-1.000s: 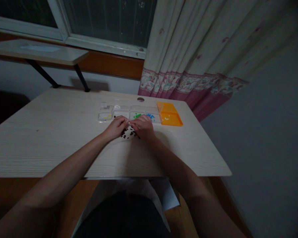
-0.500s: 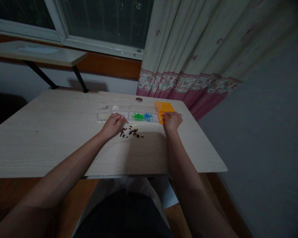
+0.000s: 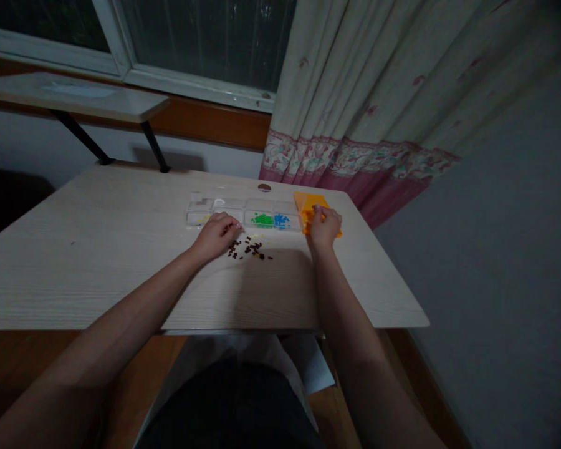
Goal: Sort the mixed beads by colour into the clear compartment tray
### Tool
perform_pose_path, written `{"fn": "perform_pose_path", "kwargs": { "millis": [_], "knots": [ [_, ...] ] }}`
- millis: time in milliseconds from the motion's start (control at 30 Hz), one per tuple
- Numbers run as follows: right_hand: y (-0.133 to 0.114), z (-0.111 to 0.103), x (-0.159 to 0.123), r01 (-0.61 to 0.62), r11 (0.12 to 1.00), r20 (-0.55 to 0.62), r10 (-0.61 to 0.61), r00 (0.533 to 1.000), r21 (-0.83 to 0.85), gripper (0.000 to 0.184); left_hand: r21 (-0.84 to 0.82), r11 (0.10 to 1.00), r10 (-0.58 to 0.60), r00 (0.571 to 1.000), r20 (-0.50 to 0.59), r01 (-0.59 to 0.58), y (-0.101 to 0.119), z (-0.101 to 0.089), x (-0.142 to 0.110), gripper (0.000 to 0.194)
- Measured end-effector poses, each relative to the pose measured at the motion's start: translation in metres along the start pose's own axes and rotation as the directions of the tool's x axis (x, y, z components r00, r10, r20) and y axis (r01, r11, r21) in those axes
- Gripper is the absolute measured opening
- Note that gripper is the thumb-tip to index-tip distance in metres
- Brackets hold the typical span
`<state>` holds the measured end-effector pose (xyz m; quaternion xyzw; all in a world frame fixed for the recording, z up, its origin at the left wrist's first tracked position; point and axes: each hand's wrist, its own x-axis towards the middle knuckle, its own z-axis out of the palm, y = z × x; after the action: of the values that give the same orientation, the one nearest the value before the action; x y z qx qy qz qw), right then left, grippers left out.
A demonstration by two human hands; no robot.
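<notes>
My left hand (image 3: 217, 237) rests at the front edge of the clear compartment boxes (image 3: 232, 217), its fingers curled together; whatever they may hold is too small to make out. Just right of its fingertips lie scattered small dark brown pieces (image 3: 254, 248), with a few yellow bits among them. Over an orange open container (image 3: 303, 201) at the right end of the row is my right hand (image 3: 326, 229). Its thumb and fingers are pinched, with a tiny dark spot at the tips that I cannot identify. Small green pieces (image 3: 263, 219) and blue pieces (image 3: 281, 221) fill two compartments between the hands.
Everything stands on a pale wooden desk (image 3: 121, 268). A raised shelf (image 3: 88, 100) on black legs is at the back left. Behind the desk are a window and a floral curtain (image 3: 336, 118). A round brown desk inset (image 3: 264, 188) sits behind the boxes.
My right hand has lifted slightly and its fingertips have turned upward over the orange container. My left hand stays nearly in place. The camera view has shifted a little.
</notes>
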<state>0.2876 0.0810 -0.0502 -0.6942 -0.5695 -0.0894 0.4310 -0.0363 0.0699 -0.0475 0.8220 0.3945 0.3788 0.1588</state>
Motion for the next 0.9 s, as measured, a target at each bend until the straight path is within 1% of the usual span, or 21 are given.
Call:
{"fn": "perform_pose_path", "kwargs": {
  "millis": [67,133,200,300,400,500,633,800,900],
  "knots": [
    [-0.012,-0.002,-0.005,-0.016,0.999,-0.05,0.017,0.999,0.038,0.053,0.033,0.999,0.029,0.999,0.039,-0.031,0.0,0.0,-0.002,0.023],
    [-0.025,-0.001,-0.011,0.029,0.996,-0.056,-0.025,0.998,0.08,0.047,0.057,0.996,0.057,0.994,0.095,-0.062,0.001,0.0,-0.003,0.02],
    [-0.038,0.002,-0.017,0.095,0.99,-0.019,-0.094,0.995,0.102,0.041,0.077,0.993,0.074,0.987,0.141,-0.086,0.002,-0.001,-0.004,0.02],
    [-0.053,0.009,-0.026,0.208,0.97,0.055,-0.216,0.975,0.124,0.033,0.111,0.988,0.089,0.981,0.175,-0.109,0.003,0.0,-0.005,0.021],
    [-0.063,0.014,-0.032,0.277,0.954,0.096,-0.289,0.953,0.118,0.03,0.146,0.98,0.103,0.973,0.204,-0.135,0.005,0.003,-0.005,0.025],
    [-0.068,0.014,-0.034,0.308,0.944,0.108,-0.321,0.941,0.119,0.029,0.162,0.974,0.122,0.965,0.233,-0.162,0.005,0.005,-0.006,0.026],
    [-0.068,0.012,-0.034,0.322,0.939,0.104,-0.335,0.937,0.121,0.028,0.178,0.968,0.132,0.96,0.246,-0.179,0.004,0.005,-0.007,0.024],
    [-0.068,0.015,-0.035,0.327,0.934,0.116,-0.344,0.932,0.141,0.028,0.167,0.975,0.103,0.962,0.253,-0.148,0.005,0.004,-0.007,0.022],
    [-0.069,0.018,-0.037,0.343,0.922,0.149,-0.37,0.917,0.182,0.028,0.167,0.975,0.099,0.958,0.269,-0.147,0.007,0.004,-0.007,0.021]
  ]
}}
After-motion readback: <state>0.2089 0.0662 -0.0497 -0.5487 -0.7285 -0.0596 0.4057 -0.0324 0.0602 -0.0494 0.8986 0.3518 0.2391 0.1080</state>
